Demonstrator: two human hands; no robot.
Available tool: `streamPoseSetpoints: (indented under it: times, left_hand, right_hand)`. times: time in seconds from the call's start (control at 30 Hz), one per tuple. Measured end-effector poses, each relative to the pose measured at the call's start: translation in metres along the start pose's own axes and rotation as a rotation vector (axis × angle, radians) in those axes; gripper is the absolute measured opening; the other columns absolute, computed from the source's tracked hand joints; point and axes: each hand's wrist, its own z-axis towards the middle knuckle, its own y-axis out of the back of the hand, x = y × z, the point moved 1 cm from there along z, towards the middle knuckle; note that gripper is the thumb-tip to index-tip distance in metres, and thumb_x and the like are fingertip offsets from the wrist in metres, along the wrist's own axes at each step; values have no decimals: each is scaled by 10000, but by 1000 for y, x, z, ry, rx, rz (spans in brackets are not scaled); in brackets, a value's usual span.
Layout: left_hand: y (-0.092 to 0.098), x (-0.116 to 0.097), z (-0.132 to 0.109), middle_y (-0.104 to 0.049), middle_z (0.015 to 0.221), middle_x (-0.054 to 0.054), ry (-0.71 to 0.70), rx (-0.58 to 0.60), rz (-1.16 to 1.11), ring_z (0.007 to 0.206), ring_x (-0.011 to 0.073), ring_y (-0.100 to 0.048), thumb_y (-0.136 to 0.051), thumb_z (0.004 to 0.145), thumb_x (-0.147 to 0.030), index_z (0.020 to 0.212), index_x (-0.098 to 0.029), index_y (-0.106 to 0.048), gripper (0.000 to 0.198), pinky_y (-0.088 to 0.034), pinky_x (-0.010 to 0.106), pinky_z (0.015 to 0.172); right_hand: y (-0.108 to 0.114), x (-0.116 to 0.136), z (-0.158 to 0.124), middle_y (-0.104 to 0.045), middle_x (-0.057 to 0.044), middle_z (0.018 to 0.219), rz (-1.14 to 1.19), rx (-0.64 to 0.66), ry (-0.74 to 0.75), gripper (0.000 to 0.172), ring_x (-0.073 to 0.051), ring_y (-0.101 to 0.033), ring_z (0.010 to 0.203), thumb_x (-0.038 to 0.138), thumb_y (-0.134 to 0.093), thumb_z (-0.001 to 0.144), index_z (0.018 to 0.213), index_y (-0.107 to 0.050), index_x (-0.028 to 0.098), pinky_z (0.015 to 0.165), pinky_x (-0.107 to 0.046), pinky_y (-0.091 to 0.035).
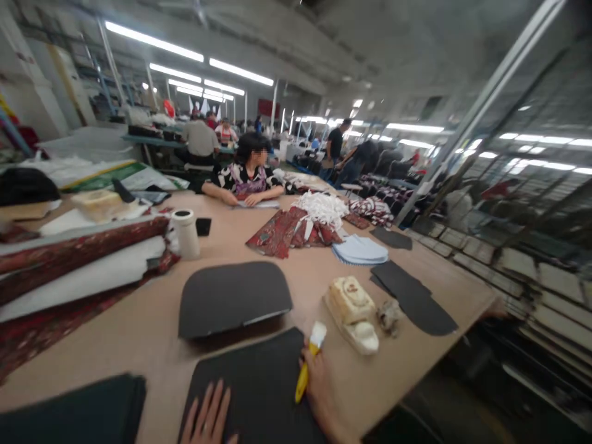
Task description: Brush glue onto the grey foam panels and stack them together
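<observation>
My left hand (209, 413) lies flat with its fingers out on a dark grey panel (259, 370) at the front of the table. By that panel's right edge, my right hand (317, 376) is closed around a brush (303, 381) with a yellow handle and pale bristles pointing away from me. Just beyond lies another dark panel (234, 296) with rounded far corners, its near edge raised off the table. Right of the brush stands a cream-coloured, crusted container (349, 302), with a small greyish lump (389, 316) beside it.
A dark stack (78, 413) sits front left, below patterned fabric rolls (83, 246). Beyond are a white bottle (186, 234), a black phone (203, 226), patterned pieces (282, 233) and light-blue sheets (361, 250). More dark pieces (416, 302) lie right. A co-worker (250, 169) sits opposite.
</observation>
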Motion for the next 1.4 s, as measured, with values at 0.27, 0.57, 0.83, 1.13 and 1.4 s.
streamPoseSetpoints:
  times: [0.27, 0.57, 0.83, 1.13, 1.4]
  left_hand:
    - [11, -11, 17, -312, 1459, 153, 135, 400, 3, 1366, 311, -218, -372, 912, -339, 1361, -102, -374, 507, -229, 516, 1091]
    - [-6, -97, 31, -284, 1482, 112, 78, 431, -116, 1384, 260, -171, -358, 928, -403, 1377, -123, -337, 529, -198, 449, 1123]
    - [18, -62, -7, -246, 1498, 94, 67, 454, -127, 1390, 231, -153, -372, 933, -394, 1406, -156, -276, 538, -153, 445, 1137]
    - [15, -80, 6, -242, 1496, 124, 53, 424, -122, 1389, 278, -141, -365, 937, -381, 1394, -100, -289, 542, -204, 458, 1121]
    - [20, -88, -9, -237, 1500, 101, -81, 490, -194, 1392, 270, -133, -440, 873, -546, 1404, -145, -275, 686, -162, 465, 1130]
  right_hand:
    - [-11, -25, -15, -532, -150, 1243, 43, 276, -2, 290, -247, -452, 1126, 349, -361, 939, 1058, -556, 171, 947, -447, -364]
    - [-15, -27, -49, -517, -160, 1282, -2, 346, 83, 263, -254, -441, 1158, 315, -371, 934, 1031, -560, 160, 958, -441, -370]
    - [-14, -27, -47, -521, -151, 1283, -34, 355, 92, 265, -254, -446, 1132, 326, -374, 934, 1029, -560, 162, 948, -430, -374]
    - [-15, -25, -47, -531, -142, 1275, -67, 327, 122, 266, -252, -479, 1081, 319, -364, 940, 1035, -557, 164, 938, -423, -386]
    - [-14, -27, -50, -529, -136, 1277, -56, 333, 128, 241, -253, -478, 1082, 320, -387, 931, 1023, -558, 176, 922, -414, -400]
